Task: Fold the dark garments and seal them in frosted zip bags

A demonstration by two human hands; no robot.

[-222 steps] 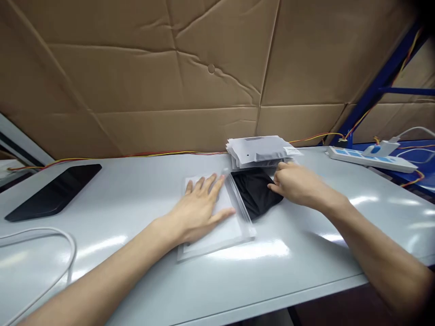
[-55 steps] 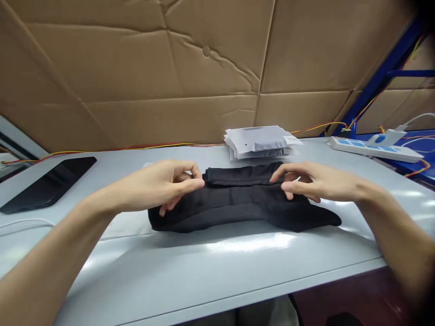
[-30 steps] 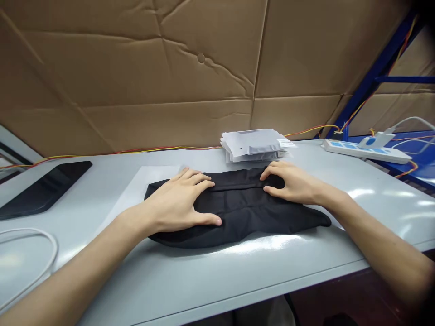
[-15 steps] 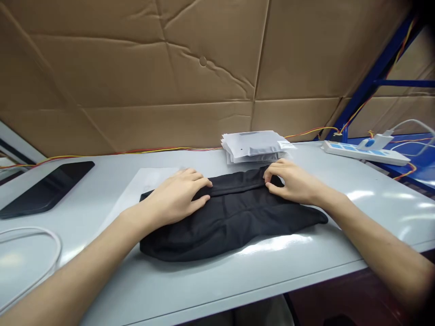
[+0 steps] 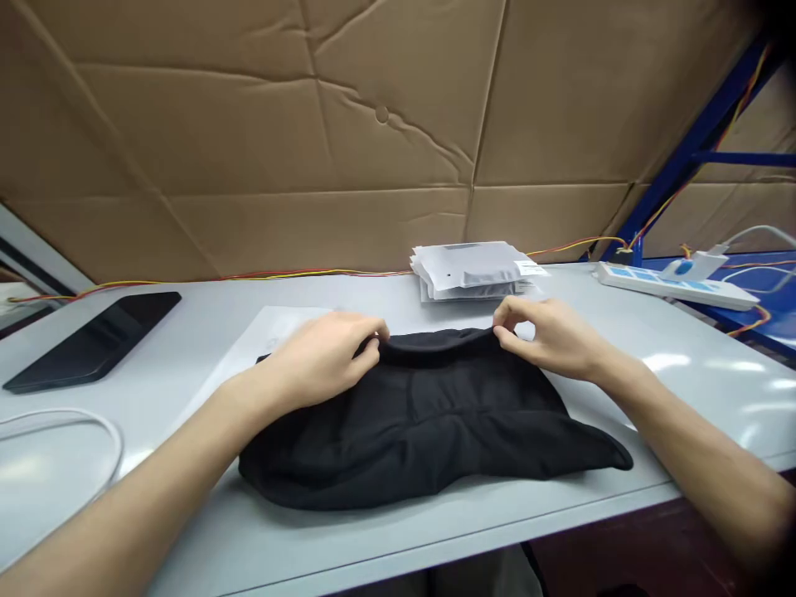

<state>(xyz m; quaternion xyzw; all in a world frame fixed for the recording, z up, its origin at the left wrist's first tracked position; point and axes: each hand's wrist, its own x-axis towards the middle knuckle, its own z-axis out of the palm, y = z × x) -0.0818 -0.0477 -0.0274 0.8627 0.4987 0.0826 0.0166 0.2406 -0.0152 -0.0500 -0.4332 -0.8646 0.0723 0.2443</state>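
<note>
A piece of black fabric (image 5: 429, 423) lies across the light grey table, its near part spread out and wrinkled. Its far edge is lifted a little between my two hands. At the far left of that edge, my left hand (image 5: 329, 352) pinches the cloth between thumb and fingers. My right hand (image 5: 541, 336) pinches the far right corner, and the edge sags slightly between them. Whether the fabric is a garment or a cover, I cannot tell. Partly behind my left forearm lies a translucent white sheet or bag (image 5: 249, 344).
Behind the fabric sits a stack of translucent plastic packets (image 5: 473, 269). A black tablet-like slab (image 5: 93, 340) and a white cable (image 5: 112, 439) are at left. A white power strip (image 5: 677, 286) with a plug stands at right. Cardboard (image 5: 279, 149) walls the table's back.
Both hands have closed on the fabric's far edge and raised it slightly. The near part of the cloth has spread toward the table's front edge. The view has shifted a little.
</note>
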